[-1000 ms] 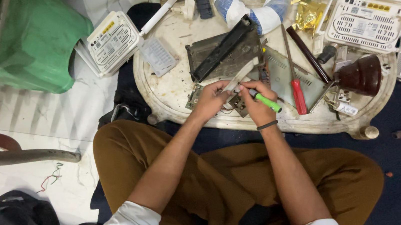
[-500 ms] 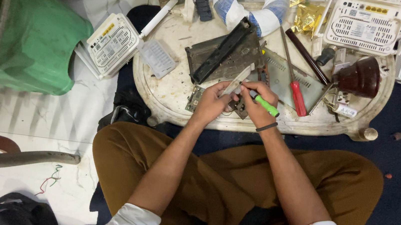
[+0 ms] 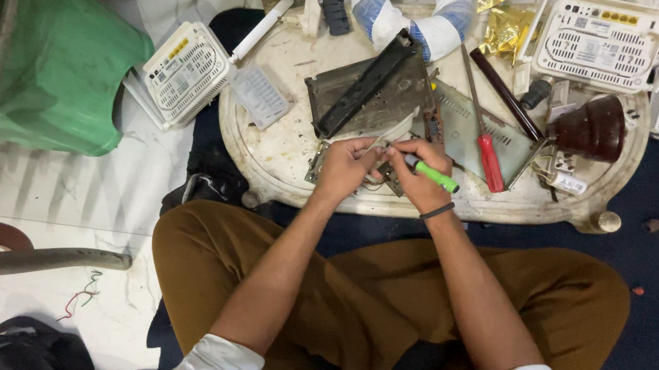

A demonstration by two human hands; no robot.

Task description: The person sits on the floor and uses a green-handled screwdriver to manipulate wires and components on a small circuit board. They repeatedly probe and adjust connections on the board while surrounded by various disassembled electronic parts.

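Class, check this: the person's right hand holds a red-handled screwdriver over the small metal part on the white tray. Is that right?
Not quite. In the head view the right hand holds a green-handled screwdriver; the red-handled screwdriver lies unheld on the white tray. The rest stands.

The person is sitting cross-legged, both forearms reaching forward and converging over the knees. The left hand [image 3: 345, 168] is curling its fingers inward, thumb side turned toward the right hand [image 3: 420, 176], and the 2 hands are touching or nearly touching at the fingertips. The right hand is closing in a fist-like grip, knuckles up, with a dark band circling its wrist. Both sleeves are sitting pushed up near the elbows, leaving the forearms bare.
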